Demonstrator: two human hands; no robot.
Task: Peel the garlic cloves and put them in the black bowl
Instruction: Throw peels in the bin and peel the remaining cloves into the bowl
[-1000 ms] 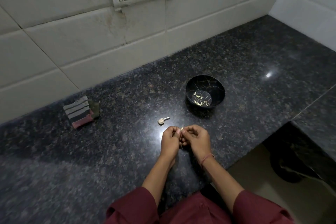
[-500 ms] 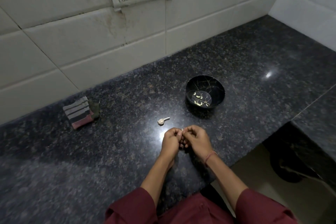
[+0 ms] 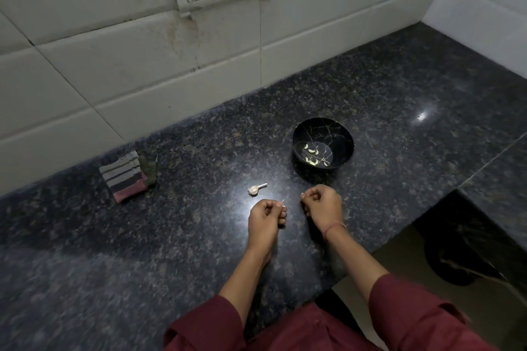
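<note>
Head view is showing a job partly done: several peeled cloves (image 3: 313, 151) are already lying in the black bowl (image 3: 323, 142), right of centre on the dark counter (image 3: 142, 251). Just below it, the left hand (image 3: 266, 215) and right hand (image 3: 323, 203) are sitting apart, both curled; the left is pinching something pale at its fingertips, the right something tiny, though whether either is clove or skin is too small to tell. What looks like the rest of the garlic head with its stalk (image 3: 255, 189) is lying just above the left hand, so more peeling is probably waiting. A striped cloth (image 3: 125, 176) is resting at mid-left.
</note>
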